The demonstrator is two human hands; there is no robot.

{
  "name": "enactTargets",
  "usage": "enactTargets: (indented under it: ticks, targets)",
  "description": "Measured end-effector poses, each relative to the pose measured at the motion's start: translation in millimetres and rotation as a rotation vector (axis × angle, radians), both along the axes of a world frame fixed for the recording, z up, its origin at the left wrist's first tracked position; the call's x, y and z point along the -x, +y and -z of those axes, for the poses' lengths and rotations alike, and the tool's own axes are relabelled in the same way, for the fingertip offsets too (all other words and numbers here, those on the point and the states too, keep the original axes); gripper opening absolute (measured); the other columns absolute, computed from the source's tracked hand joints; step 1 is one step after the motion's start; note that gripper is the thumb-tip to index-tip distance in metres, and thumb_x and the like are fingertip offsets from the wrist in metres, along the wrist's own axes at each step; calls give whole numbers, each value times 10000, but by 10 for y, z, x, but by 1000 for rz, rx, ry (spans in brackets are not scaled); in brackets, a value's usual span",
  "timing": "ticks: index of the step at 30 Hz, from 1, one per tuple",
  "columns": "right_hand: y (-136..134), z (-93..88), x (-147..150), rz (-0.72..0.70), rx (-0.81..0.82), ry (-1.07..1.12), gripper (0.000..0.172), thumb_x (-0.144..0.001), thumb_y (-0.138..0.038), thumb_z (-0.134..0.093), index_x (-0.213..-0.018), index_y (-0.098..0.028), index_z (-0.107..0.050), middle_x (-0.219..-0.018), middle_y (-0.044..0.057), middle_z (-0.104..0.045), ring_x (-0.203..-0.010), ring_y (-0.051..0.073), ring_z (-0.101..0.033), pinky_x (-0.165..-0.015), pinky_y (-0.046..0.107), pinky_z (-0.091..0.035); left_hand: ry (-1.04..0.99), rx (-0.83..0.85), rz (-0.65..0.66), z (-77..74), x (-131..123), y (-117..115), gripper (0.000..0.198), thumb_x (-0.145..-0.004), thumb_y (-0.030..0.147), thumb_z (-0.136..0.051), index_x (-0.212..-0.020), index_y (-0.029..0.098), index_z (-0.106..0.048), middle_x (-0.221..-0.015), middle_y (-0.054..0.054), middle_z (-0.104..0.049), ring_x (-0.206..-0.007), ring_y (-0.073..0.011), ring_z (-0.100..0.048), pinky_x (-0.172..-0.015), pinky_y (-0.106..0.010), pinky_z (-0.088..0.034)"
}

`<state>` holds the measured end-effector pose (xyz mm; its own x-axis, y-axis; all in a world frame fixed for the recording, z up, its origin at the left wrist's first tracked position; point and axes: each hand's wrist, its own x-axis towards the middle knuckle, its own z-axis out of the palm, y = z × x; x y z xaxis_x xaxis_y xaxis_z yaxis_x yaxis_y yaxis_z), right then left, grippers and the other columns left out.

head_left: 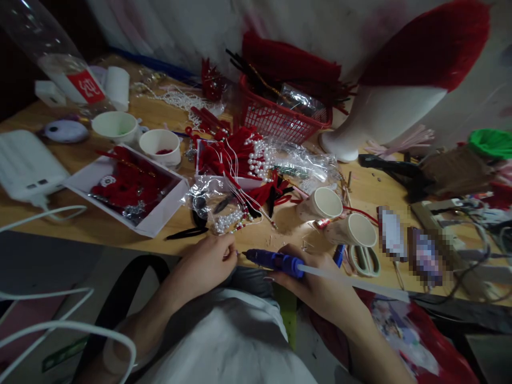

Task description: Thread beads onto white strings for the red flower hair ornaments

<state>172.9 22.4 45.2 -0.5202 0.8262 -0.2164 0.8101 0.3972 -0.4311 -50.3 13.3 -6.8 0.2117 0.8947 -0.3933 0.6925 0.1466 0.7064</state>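
Observation:
My right hand (316, 280) is wrapped round a blue glue gun (276, 261) with a clear glue stick (352, 282) sticking out behind it; its nozzle points left. My left hand (208, 261) is closed in a pinch at the table's front edge, right at the nozzle tip, holding something too small to make out. Just beyond the hands lie strings of white pearls (228, 220) in a clear bag and red tassel pieces (236, 152) in a white box.
On the wooden table (132, 229): a white box of red ornaments (128, 189), two white cups (160, 146), two tipped paper cups (352, 226), scissors (366, 260), a red basket (280, 120), a white mannequin stand (372, 117), a power bank (26, 165) with white cables, a plastic bottle (60, 64).

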Motion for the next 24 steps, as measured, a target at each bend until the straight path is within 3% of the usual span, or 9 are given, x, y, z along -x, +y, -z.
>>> enactTargets:
  ticks: [7,19,24]
  targets:
    - [-8,-43,-12,-8,-30,-91,206,-905,-406,-702,-903,-205,-654,-697,32,-726,-621,256,-720,-510,259,-372,4,10,-9,-30,5,1,261,-883,140,-505,-649,216,-421,-600,49,-446,-579,-135,-428,-578,-286,-264]
    - [4,-63,-5,-27,-53,-75,158,-915,-369,-682,-877,-222,-639,-683,12,-717,-617,223,-705,-512,248,-354,-25,-9,-8,-39,11,2,255,-875,142,-492,-642,218,-420,-583,52,-446,-573,-137,-436,-580,-284,-269]
    - [5,-47,20,-46,-47,-73,211,-902,-394,-710,-856,-206,-627,-689,18,-719,-617,226,-713,-509,246,-355,-29,0,-19,-17,12,5,247,-870,135,-499,-644,216,-442,-571,51,-457,-561,-138,-437,-573,-284,-267]
